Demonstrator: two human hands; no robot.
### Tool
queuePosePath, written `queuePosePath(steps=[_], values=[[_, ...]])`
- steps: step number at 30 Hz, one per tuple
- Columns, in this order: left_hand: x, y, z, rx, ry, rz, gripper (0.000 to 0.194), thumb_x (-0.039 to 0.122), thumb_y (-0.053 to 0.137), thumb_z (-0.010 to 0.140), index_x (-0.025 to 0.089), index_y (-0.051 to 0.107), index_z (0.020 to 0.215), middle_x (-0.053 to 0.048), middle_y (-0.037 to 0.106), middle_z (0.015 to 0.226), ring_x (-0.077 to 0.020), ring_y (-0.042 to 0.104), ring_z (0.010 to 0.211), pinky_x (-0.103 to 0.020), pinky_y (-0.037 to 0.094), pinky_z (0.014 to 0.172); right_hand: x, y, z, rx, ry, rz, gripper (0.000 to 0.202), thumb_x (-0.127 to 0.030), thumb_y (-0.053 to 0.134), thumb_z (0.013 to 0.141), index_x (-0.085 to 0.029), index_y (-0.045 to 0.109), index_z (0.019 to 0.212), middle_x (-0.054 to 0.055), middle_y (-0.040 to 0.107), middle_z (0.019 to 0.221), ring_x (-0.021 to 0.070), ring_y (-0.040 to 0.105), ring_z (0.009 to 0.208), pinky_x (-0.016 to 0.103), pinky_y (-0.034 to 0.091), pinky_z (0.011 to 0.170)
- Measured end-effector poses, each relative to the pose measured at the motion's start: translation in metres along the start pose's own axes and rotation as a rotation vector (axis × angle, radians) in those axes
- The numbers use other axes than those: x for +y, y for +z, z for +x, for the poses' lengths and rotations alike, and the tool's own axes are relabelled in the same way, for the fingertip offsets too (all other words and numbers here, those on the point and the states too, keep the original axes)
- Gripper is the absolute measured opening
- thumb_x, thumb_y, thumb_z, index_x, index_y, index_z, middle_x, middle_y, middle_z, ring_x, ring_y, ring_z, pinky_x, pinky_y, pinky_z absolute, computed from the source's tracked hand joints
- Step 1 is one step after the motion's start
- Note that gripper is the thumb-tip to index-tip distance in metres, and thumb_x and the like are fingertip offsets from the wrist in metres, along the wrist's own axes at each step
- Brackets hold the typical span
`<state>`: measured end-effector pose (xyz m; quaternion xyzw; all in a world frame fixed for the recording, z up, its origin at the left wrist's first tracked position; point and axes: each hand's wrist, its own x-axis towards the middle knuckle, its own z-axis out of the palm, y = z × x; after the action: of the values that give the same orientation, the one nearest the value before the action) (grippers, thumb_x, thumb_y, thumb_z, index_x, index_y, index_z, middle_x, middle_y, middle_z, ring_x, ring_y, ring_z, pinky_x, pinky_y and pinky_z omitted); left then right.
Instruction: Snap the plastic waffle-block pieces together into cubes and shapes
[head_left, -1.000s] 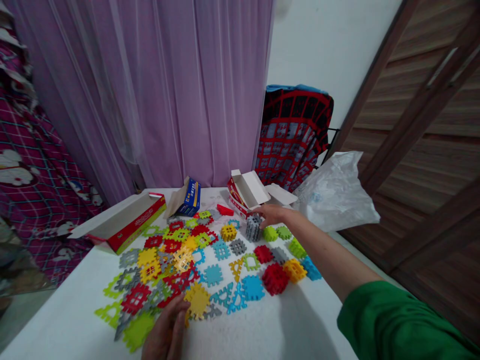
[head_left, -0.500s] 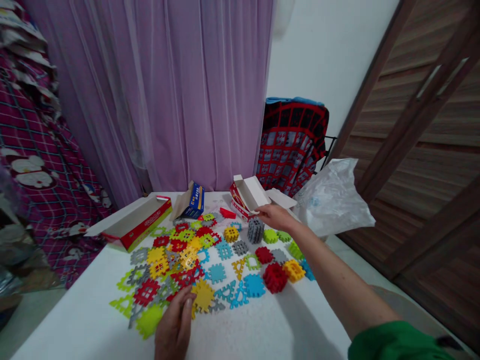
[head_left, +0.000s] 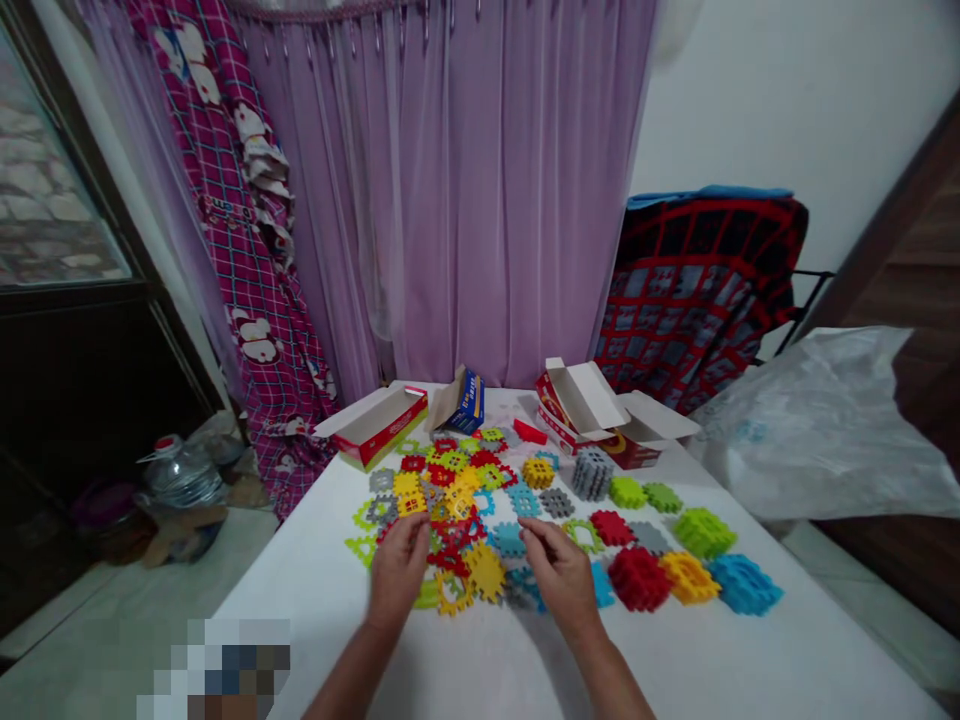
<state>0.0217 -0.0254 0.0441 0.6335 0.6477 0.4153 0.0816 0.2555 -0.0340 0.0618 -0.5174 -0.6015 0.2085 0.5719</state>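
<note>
Light-blue square interlocking tile [head_left: 508, 541], lying between my two hands among loose toothed plastic pieces; a yellow gear-shaped tile [head_left: 486, 572] lies just beside it, nearer me. My left hand [head_left: 403, 565] is over the mixed pieces, thumb and fingers drawn close together; my right hand [head_left: 562, 575] is near the blue tile, fingers curled, thumb close to the forefinger. Whether either grip has hold of a piece, I cannot tell. Step in hand, as I judge it: handling loose tiles beside same-colour stacks. A pick-up from here would call for parted fingertips at one toothed edge. To my right: red stack [head_left: 639, 580], yellow stack [head_left: 689, 578], blue stack [head_left: 745, 585]. Beyond: grey stack [head_left: 592, 475], then open red-and-green box [head_left: 382, 425], on the white table [head_left: 480, 665].
</note>
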Motion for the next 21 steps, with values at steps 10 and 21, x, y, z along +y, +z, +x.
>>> queuePosePath(steps=[10,21], values=[[-0.060,-0.045,0.099,-0.239,-0.155,0.508,0.033,0.015,0.051,0.081,0.021,0.072,0.106,-0.010,0.069,0.119,-0.0234,0.065,0.108,-0.035,0.046,0.098,0.012,-0.013,0.007,0.105,0.016,0.006,0.028,-0.042,0.059,0.081,-0.021,0.077,0.087,0.006,0.074,0.078,0.0196,0.068,0.065,0.031,0.056,0.064],[-0.046,-0.027,0.108,-0.428,-0.217,0.649,0.030,0.021,0.056,0.081,0.020,0.071,0.107,-0.013,0.068,0.118,-0.0274,0.064,0.110,-0.034,0.048,0.091,0.011,-0.020,0.010,0.125,0.069,0.040,0.031,-0.043,0.059,0.081,-0.019,0.077,0.087,0.009,0.075,0.081,0.0215,0.069,0.070,0.032,0.057,0.066]])
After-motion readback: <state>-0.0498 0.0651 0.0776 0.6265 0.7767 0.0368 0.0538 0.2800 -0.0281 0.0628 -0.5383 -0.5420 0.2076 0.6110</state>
